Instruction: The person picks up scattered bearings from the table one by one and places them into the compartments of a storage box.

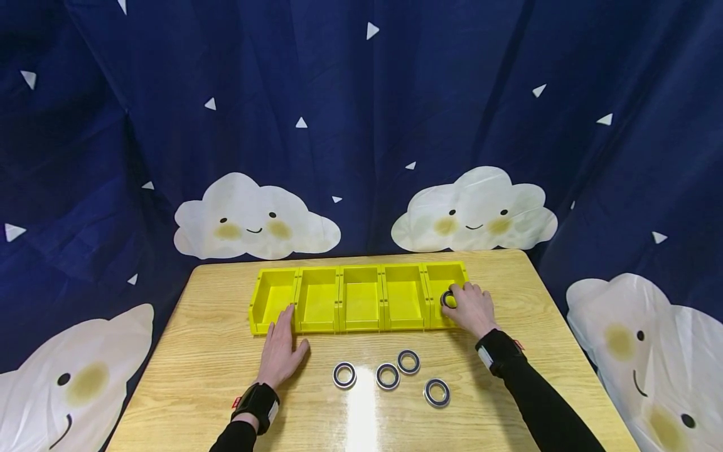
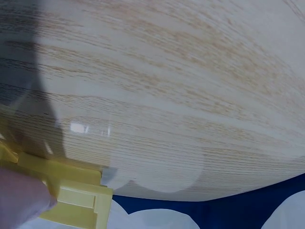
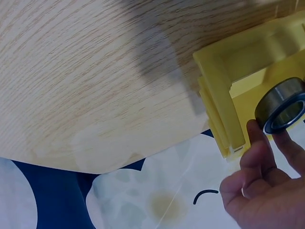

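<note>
A ball bearing (image 3: 279, 107), a metal ring with a dark seal, is pinched in the fingers of my right hand (image 1: 472, 308). In the head view that hand is at the rightmost compartment of a row of yellow bins (image 1: 361, 325), with the bearing (image 1: 445, 299) over the opening. My left hand (image 1: 280, 353) lies with its fingers extended, their tips at the front edge of the leftmost bins. In the left wrist view only a blurred fingertip (image 2: 24, 198) shows, against a yellow bin (image 2: 78, 196).
Several loose bearings lie on the wooden table (image 1: 198, 364) before the bins: one bearing (image 1: 344, 375) on the left, a close pair with a bearing (image 1: 387, 376) and another bearing (image 1: 408, 362), and a bearing (image 1: 437, 393) nearer the front. Behind hangs a dark blue curtain (image 1: 361, 125).
</note>
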Demonstrator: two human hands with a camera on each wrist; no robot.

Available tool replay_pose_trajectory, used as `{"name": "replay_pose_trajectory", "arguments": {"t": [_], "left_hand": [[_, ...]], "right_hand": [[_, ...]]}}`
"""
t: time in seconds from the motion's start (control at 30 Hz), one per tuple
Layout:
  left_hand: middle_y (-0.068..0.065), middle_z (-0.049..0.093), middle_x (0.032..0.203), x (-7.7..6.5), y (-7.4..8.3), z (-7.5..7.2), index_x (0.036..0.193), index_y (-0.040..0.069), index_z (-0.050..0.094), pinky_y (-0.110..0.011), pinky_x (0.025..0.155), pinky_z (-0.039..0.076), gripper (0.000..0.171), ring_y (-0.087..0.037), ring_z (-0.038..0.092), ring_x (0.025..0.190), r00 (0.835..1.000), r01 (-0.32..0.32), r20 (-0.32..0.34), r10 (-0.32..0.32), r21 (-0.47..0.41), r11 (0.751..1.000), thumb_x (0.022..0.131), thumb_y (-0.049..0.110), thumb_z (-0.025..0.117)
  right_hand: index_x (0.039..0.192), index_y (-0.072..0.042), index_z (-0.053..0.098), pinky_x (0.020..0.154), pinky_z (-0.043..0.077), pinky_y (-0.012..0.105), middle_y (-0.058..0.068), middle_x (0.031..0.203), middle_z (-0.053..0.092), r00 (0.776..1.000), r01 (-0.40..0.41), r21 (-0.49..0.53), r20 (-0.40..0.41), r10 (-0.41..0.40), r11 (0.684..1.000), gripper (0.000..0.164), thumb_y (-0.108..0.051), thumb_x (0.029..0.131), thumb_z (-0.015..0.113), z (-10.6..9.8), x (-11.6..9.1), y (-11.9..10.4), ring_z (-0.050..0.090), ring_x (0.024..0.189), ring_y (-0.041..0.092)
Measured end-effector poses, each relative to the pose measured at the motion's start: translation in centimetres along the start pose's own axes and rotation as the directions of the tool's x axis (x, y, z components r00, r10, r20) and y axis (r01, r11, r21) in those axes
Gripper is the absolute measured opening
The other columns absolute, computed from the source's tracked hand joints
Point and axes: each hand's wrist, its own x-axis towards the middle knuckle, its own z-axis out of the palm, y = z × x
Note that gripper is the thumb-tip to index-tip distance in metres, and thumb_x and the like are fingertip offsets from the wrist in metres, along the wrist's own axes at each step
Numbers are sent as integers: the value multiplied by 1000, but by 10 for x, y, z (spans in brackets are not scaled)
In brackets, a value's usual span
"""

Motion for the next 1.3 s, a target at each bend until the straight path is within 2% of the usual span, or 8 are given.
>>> {"name": "replay_pose_trajectory", "arguments": {"t": [0.13,0.3,0.63,0.97,1.3], "left_hand": [[-24,37,159,0,1,-1,157,1,26,-63,120,24,84,-43,36,147,1000,11,18,-11,5,1000,86,20,66],[-24,35,160,1,1,-2,158,1,24,-62,122,23,85,-41,34,148,999,30,45,-31,12,999,87,20,67],[-25,35,160,0,3,-2,157,0,24,-62,122,22,85,-43,34,148,999,26,35,-27,12,1000,86,17,66],[-25,33,161,1,2,-3,158,1,21,-61,124,20,86,-42,32,149,997,40,59,-41,15,999,87,16,66],[-26,37,158,0,1,0,157,0,25,-63,120,23,85,-44,36,146,1000,7,12,-7,9,1000,85,16,67]], "right_hand": [[130,1,60,89,45,59,27,114,61,999,-21,-27,24,22,999,58,-35,88,73,1,1,-2,55,104,43],[129,1,61,95,42,62,27,115,61,999,-27,-49,34,29,998,56,-35,88,73,6,3,-3,54,107,43],[119,-1,65,87,40,54,19,99,60,1000,-11,-73,26,13,997,48,-36,87,76,12,3,-3,47,97,39],[118,-1,66,85,37,53,18,96,60,999,-14,-80,40,17,997,49,-37,87,76,15,5,-3,44,97,39],[112,-2,68,89,37,54,15,90,60,996,-35,-106,77,43,994,42,-36,88,74,15,7,-7,44,101,40]]}}
